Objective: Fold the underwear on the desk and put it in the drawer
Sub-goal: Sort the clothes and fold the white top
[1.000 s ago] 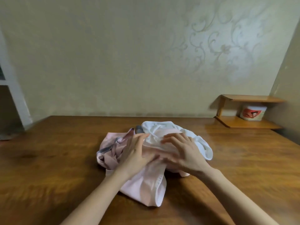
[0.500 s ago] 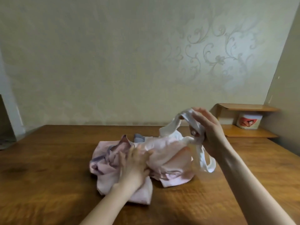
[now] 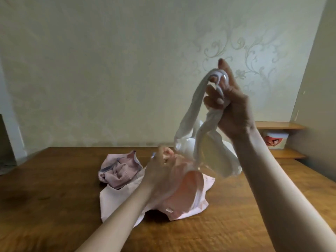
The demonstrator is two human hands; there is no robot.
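My right hand (image 3: 231, 106) is raised well above the wooden desk (image 3: 45, 197), shut on the waistband of white underwear (image 3: 214, 157) that hangs down from it. A heap of pale pink underwear (image 3: 189, 193) lies on the desk below. My left hand (image 3: 160, 166) is low over that heap, blurred, fingers curled at the cloth where the white and pink pieces meet. A crumpled dusty-pink piece with a grey band (image 3: 118, 170) sits at the heap's left. No drawer shows in this view.
A small wooden corner shelf (image 3: 283, 153) stands at the desk's far right, with a white and red tub (image 3: 274, 140) on its lower board. A patterned wall runs behind the desk. A white door frame (image 3: 11, 124) is at far left.
My right hand has lifted the white underwear from the pile to high above the desk. My left hand shifted from pressing on the heap to its upper middle.
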